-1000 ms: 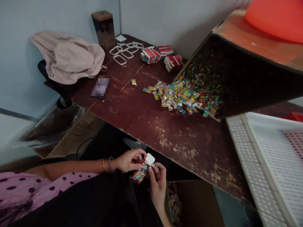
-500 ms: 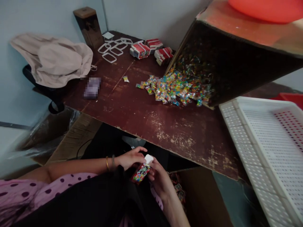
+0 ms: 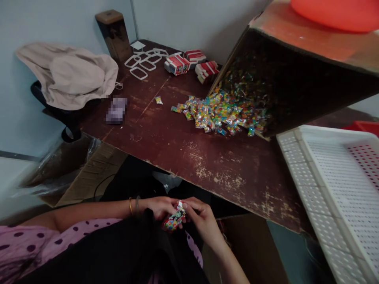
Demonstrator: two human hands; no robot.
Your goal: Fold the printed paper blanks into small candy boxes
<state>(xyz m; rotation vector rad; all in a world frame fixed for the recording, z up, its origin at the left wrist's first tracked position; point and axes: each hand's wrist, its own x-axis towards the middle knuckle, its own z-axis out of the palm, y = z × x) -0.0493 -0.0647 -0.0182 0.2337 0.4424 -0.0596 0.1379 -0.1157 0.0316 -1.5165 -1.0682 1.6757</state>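
Low in front of my body, below the table's front edge, is a small red printed candy box (image 3: 174, 221). My left hand (image 3: 161, 206) is closed around its left side, with some of the fingers hidden behind it. At the upper end, the thumb and fingers of my right hand (image 3: 205, 221) pinch the box where a bit of white shows. Away from both hands, a heap of small clear packets of colourful candy (image 3: 214, 110) spills out onto the table (image 3: 166, 138).
A tipped cardboard box (image 3: 296, 47) holds more packets, with a red basin (image 3: 337, 14) on top. At right leans a white perforated tray (image 3: 340, 177). Red-and-white cartons (image 3: 177, 64), white frames (image 3: 138, 73) and a single packet (image 3: 158, 100) lie farther back. A beige cloth hat (image 3: 74, 75) is at left.
The white end flap that stood up from the box is now folded down. My right hand has shifted its fingers onto that end, and my left fingers have closed in on the box.
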